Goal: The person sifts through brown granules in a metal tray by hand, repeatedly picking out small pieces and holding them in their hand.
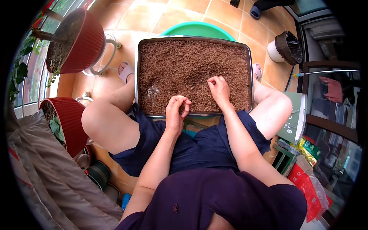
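Note:
A rectangular metal-rimmed tray (137,76) lies between the knees, spread with small brown grains (172,61). Over its lower edge is my left hand (178,112), the fingers curled and the thumb close to the fingertips; whatever lies between them is too small to make out. My right hand (219,91) rests on or just above the grains, right of the middle, its fingers bent together and pointing left. What its fingertips hold, if anything, is hidden. A pale, thinly covered patch (153,92) shows at the tray's left side. The two hands are apart.
Beneath the tray's far edge shows a green basin (199,27). Red plant pots (85,46) stand at the left beside a grey cloth (50,168). At the right are a lined bin (276,51), a green box (293,115) and red bags (306,188). Another person's foot (255,12) shows at the top.

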Available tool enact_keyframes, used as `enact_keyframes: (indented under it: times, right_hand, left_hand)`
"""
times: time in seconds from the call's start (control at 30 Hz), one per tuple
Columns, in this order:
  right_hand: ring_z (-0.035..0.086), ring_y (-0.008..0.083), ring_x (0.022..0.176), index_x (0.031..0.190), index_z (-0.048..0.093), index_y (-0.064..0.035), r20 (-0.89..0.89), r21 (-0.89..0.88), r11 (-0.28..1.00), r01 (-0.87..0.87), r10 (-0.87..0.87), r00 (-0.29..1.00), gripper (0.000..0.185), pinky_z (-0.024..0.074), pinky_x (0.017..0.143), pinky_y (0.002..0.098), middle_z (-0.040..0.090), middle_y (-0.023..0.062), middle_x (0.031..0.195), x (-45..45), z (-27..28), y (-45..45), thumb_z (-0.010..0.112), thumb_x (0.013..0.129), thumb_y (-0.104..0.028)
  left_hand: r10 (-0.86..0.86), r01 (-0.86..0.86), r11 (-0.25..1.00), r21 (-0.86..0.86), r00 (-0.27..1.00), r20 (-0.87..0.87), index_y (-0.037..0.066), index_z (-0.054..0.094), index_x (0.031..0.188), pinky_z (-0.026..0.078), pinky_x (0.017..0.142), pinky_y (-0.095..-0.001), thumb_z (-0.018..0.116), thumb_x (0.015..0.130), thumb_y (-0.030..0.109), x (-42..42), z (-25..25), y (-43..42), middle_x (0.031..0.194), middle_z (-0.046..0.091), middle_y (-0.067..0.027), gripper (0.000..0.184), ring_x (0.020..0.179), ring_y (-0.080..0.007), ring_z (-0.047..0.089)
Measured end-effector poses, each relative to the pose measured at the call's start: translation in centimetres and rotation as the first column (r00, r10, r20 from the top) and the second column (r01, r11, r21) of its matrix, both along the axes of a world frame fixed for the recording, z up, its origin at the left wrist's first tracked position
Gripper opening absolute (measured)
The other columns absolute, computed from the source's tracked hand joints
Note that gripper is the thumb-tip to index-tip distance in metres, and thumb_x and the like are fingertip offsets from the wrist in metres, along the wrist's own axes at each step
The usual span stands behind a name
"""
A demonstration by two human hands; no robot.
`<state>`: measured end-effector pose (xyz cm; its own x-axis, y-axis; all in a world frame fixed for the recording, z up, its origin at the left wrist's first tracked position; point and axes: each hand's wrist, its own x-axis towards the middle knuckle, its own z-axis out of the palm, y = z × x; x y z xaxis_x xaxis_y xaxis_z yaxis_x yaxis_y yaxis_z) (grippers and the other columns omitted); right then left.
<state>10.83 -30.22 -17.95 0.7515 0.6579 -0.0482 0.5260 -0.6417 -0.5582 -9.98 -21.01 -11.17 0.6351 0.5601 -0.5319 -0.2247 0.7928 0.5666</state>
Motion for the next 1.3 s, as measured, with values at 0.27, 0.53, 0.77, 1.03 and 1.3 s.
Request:
enact_keyframes:
  times: [0.27,0.53,0.77,1.03,1.3]
  right_hand:
    - [0.064,0.0289,0.088,0.093,0.068,-0.0134,0.079,-0.065,0.996,-0.06,0.065,0.995,0.01,0.0521,0.074,0.043,0.062,0.0087,0.092,0.3,-2.0,1.3,0.07,0.087,-0.021]
    - [0.066,0.0132,0.084,0.093,0.066,-0.0112,-0.842,0.147,0.937,0.316,-0.049,0.537,0.013,0.0487,0.064,0.0265,0.07,0.0002,0.095,1.2,1.1,0.0,0.066,0.092,-0.024]
    - [0.067,0.0162,0.081,0.097,0.059,-0.0089,-0.953,0.301,0.823,0.481,0.264,0.146,0.01,0.0542,0.065,0.029,0.066,0.0065,0.09,0.3,3.1,-0.2,0.057,0.099,-0.019]
    - [0.059,0.0084,0.06,0.098,0.058,-0.0015,-0.833,0.289,0.957,0.031,0.235,0.501,0.017,0.0537,0.054,0.0259,0.061,0.0024,0.078,-1.8,5.5,0.8,0.064,0.097,-0.017]
    - [0.064,0.0079,0.068,0.1,0.071,0.0003,-0.743,0.238,0.933,-0.271,0.354,0.567,0.017,0.0531,0.062,0.0236,0.072,0.0036,0.081,-5.1,8.3,1.6,0.065,0.094,-0.015]
  left_hand:
    - [-0.088,0.088,0.996,-0.007,0.996,0.021,0.005,0.057,0.099,0.036,0.052,-0.0204,0.049,0.093,0.004,-0.5,0.0,0.0,0.088,0.064,-0.0073,0.01,0.067,-0.0087,0.053]
    - [-0.081,0.082,0.996,-0.036,0.996,0.048,0.006,0.054,0.096,0.037,0.055,-0.0218,0.048,0.082,-0.001,-0.1,0.3,-0.4,0.089,0.058,-0.0068,0.016,0.069,-0.011,0.049]
    - [-0.023,0.025,0.999,-0.047,0.999,0.033,0.007,0.054,0.095,0.037,0.056,-0.0227,0.053,0.09,0.008,-0.1,0.6,-0.8,0.087,0.057,-0.0048,0.006,0.069,-0.0106,0.049]
    - [-0.129,0.123,0.991,-0.05,0.978,-0.163,0.01,0.055,0.09,0.033,0.053,-0.0228,0.057,0.101,0.035,-0.4,-1.2,-0.6,0.079,0.054,0.0002,0.027,0.064,-0.008,0.047]
    - [-0.216,0.221,0.975,-0.003,0.95,-0.225,0.014,0.056,0.089,0.03,0.05,-0.0192,0.056,0.102,0.035,-0.4,-1.8,-1.0,0.075,0.054,0.0048,0.025,0.061,-0.0035,0.045]
